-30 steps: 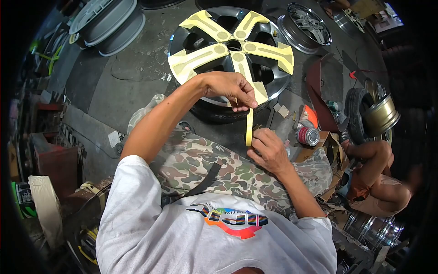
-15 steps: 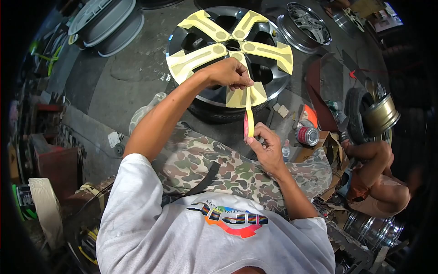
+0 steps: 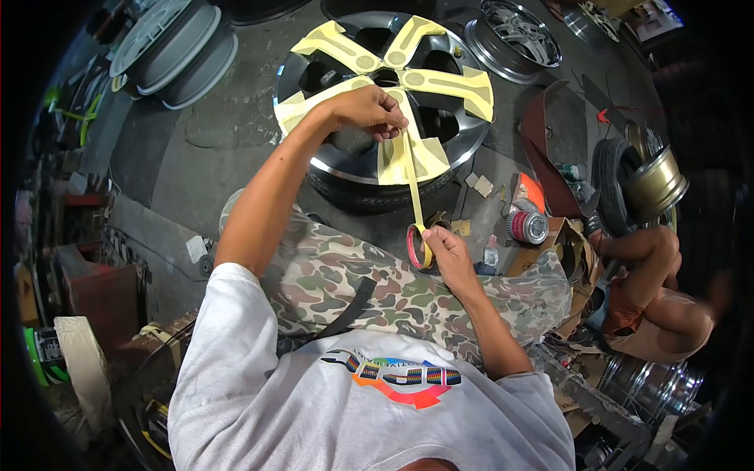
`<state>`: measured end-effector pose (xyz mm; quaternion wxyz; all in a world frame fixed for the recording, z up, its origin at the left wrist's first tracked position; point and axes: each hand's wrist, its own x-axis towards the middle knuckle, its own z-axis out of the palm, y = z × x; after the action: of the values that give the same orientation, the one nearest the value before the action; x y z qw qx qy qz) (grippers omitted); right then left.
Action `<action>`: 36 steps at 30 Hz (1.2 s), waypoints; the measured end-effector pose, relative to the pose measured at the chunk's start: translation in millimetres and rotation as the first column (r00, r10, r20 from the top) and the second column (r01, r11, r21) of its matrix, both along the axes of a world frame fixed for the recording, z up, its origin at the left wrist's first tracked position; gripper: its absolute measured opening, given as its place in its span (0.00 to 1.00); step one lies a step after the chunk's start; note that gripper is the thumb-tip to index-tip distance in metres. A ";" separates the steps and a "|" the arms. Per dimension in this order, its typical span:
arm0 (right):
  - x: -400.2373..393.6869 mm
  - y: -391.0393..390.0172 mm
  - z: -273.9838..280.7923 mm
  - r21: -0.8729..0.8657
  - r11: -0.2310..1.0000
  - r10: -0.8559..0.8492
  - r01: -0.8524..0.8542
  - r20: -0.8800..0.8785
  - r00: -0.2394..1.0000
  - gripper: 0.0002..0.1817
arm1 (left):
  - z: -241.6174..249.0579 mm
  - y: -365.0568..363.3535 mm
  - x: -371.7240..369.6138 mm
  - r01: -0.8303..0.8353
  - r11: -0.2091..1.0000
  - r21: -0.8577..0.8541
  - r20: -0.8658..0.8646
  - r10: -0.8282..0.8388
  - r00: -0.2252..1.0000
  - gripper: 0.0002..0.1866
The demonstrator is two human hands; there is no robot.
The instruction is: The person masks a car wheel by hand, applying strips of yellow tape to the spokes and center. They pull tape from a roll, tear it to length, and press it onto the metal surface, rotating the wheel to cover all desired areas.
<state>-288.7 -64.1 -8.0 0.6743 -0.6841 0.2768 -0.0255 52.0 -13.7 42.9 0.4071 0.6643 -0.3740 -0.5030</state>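
Observation:
A dark alloy wheel [image 3: 459, 67] lies face up, its spokes covered with yellow masking tape [image 3: 445, 81]. Over its near spoke my left hand [image 3: 369, 111] is closed, thumb and fingers pinching a narrow tape strip [image 3: 412, 177]. That strip runs taut across the near rim edge down to the roll of masking tape [image 3: 424, 255], which has a red inner core. My right hand [image 3: 452, 255] grips the roll between thumb and fingers, just in front of the tyre and above my camouflage-clad legs. Part of the near-left spoke is hidden behind my left hand and forearm.
Grey wheels [image 3: 169, 55] stand at the far left, and another rim [image 3: 514, 39] lies behind right. A can [image 3: 528, 227], a brown curved strip [image 3: 542, 145], a tyre [image 3: 615, 184] and a gold rim [image 3: 658, 188] are on the right. Another person's bent leg [image 3: 652, 267] shows there.
My right hand has drawn the roll down and slightly left, lengthening the strip. The roll has turned to show its core. My left hand sits slightly further left; the view has shifted a little.

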 end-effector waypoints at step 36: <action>-32.8 -10.3 -15.8 -0.117 0.990 -0.095 0.079 -0.132 0.987 0.16 | -23.1 -9.4 -62.1 0.069 0.986 -0.151 0.424 0.001 0.905 0.14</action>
<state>-321.6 -74.4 -23.8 0.6127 -0.7081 0.3502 -0.0234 -10.0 -23.1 19.8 0.3602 0.7156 -0.5045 -0.3220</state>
